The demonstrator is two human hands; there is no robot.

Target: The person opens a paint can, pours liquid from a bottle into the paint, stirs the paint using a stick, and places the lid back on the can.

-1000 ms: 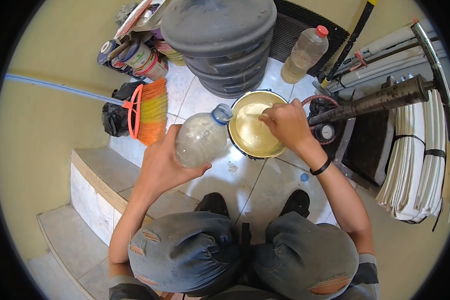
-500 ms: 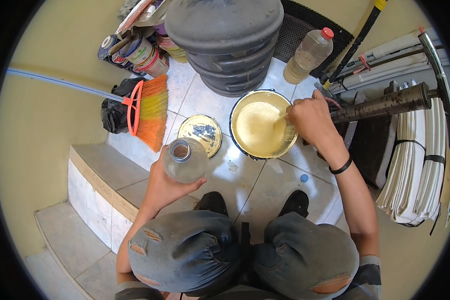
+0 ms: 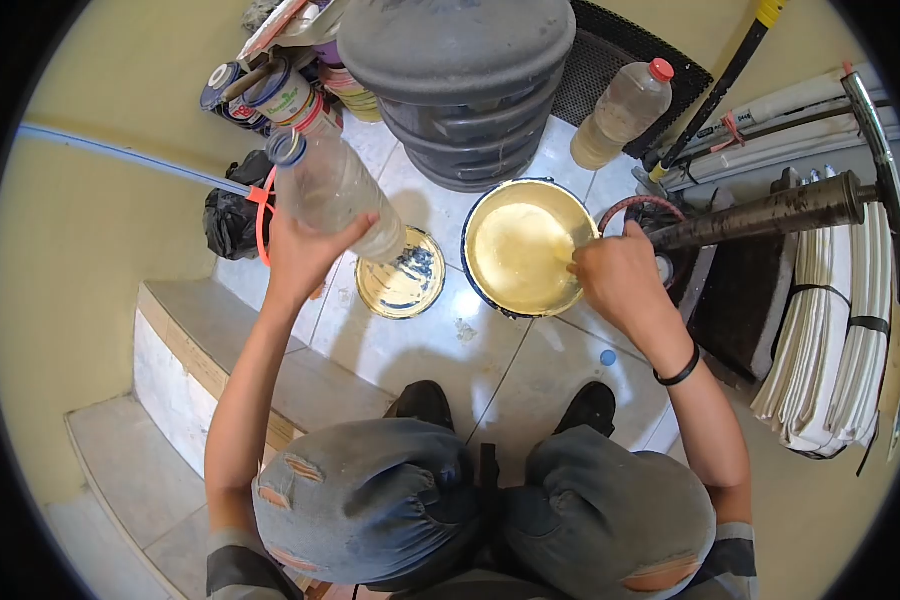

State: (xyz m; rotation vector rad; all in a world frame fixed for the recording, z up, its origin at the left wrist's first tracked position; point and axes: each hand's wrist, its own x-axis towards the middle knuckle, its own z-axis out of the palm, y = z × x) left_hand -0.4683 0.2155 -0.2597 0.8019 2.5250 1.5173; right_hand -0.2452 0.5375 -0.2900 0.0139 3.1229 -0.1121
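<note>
My left hand (image 3: 305, 255) is closed around a clear plastic bottle (image 3: 340, 190), uncapped and tilted, its neck toward the upper left and its base over the paint-smeared lid (image 3: 375, 290). The lid lies on the floor beside the paint bucket (image 3: 473, 275), which contains pale yellow paint (image 3: 520, 245). At the bucket's right rim, my right hand (image 3: 620, 270) grips a thin stirring stick (image 3: 566, 262). Most of the stick is hidden by my fingers and the paint. A small blue cap (image 3: 608, 357) rests on the tiles below the bucket.
Behind the bucket stands a large dark lidded bin (image 3: 460, 120), with a red-capped bottle (image 3: 620, 115) to its right. Paint cans (image 3: 285, 95) and a broom handle (image 3: 140, 160) are at left, above tiled steps (image 3: 205, 330). A caulking-gun-like metal tube (image 3: 770, 215) juts in from the right.
My left hand has moved up and forward, tilting the bottle from facing me to leaning left. My right hand has shifted slightly toward me along the bucket's rim, with the stick.
</note>
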